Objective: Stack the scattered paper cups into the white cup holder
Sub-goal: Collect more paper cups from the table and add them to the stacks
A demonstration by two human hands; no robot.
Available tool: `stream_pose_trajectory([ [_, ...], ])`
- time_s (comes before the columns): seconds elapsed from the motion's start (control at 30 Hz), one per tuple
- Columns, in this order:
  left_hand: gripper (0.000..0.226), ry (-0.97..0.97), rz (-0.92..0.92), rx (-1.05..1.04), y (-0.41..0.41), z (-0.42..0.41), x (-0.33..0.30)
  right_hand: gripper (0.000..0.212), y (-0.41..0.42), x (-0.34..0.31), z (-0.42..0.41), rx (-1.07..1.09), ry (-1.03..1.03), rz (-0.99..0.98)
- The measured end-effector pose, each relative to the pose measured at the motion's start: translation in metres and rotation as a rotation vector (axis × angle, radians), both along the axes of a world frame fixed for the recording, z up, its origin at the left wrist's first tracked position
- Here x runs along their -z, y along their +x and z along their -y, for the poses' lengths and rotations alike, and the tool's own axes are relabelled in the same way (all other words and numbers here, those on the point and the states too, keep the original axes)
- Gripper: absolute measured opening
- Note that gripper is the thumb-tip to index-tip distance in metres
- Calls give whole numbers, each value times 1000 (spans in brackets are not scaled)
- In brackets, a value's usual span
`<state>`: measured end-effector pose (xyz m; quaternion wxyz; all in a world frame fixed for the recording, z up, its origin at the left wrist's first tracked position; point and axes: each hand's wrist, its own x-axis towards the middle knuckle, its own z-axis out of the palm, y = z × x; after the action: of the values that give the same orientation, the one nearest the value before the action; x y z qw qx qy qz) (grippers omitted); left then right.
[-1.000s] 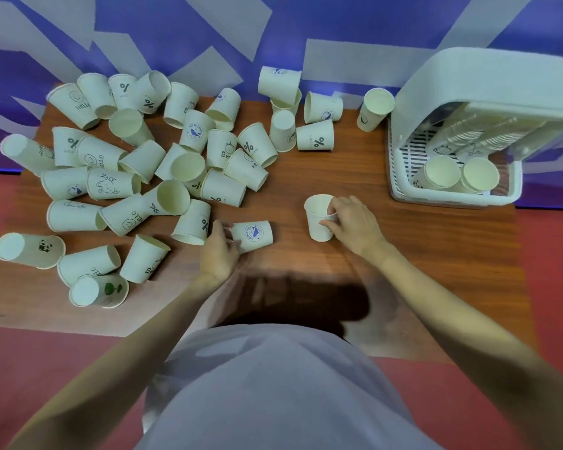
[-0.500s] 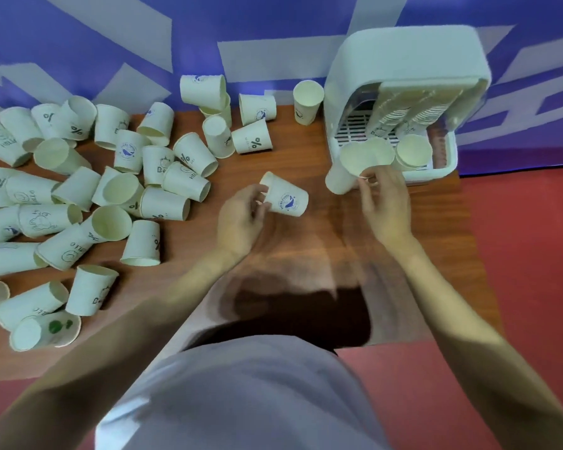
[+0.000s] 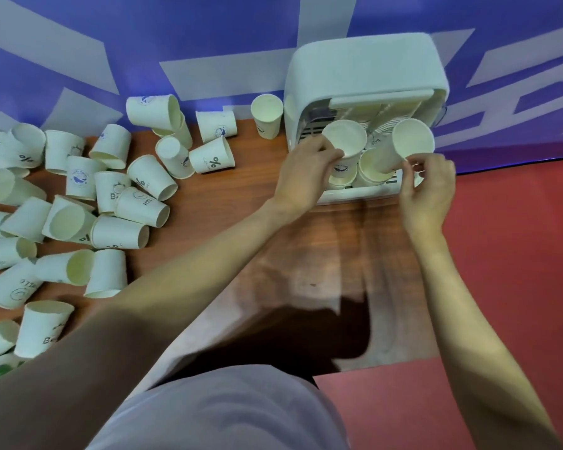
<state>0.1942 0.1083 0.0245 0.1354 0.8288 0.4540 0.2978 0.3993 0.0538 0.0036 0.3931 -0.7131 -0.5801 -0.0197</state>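
The white cup holder (image 3: 364,64) stands at the table's far right, its open front facing me. My left hand (image 3: 301,175) grips a paper cup (image 3: 345,139) with a blue logo, mouth toward me, held over the left stack in the holder. My right hand (image 3: 428,186) pinches the rim of a second paper cup (image 3: 410,141), tilted over the right stack (image 3: 369,165). Stacked cups lie inside the holder behind both held cups. Several scattered paper cups (image 3: 143,206) cover the left half of the table.
The wooden table (image 3: 306,261) ends just right of the holder, where red floor (image 3: 517,254) begins. One upright cup (image 3: 266,115) stands beside the holder's left wall. A purple and white wall (image 3: 111,43) backs the table.
Both hands have carried their cups from the middle of the table up to the holder's open front. The view has swung right, toward the holder.
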Motion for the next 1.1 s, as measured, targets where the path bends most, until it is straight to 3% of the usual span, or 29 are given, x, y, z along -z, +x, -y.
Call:
stream_pose_trajectory([
  [0.17,15,-49,-155,14,12,-9,17,14,1,18,-9,-64,-47,-20],
  [0.4,17,-227,-322,56,13,-7,43,15,-6,43,-12,-111,-274,25],
  [0.5,21,-287,-300,18,15,-7,49,16,-9,45,-13,-93,-323,23],
  [0.67,26,-184,-184,6,0,6,42,24,-22,35,-8,-122,-320,5],
  [0.83,34,-200,-85,-120,-63,42,44,32,-67,29,13,-326,-334,10],
  [1.1,45,-294,-92,-424,-224,136,58,60,-184,40,67,-651,-629,189],
])
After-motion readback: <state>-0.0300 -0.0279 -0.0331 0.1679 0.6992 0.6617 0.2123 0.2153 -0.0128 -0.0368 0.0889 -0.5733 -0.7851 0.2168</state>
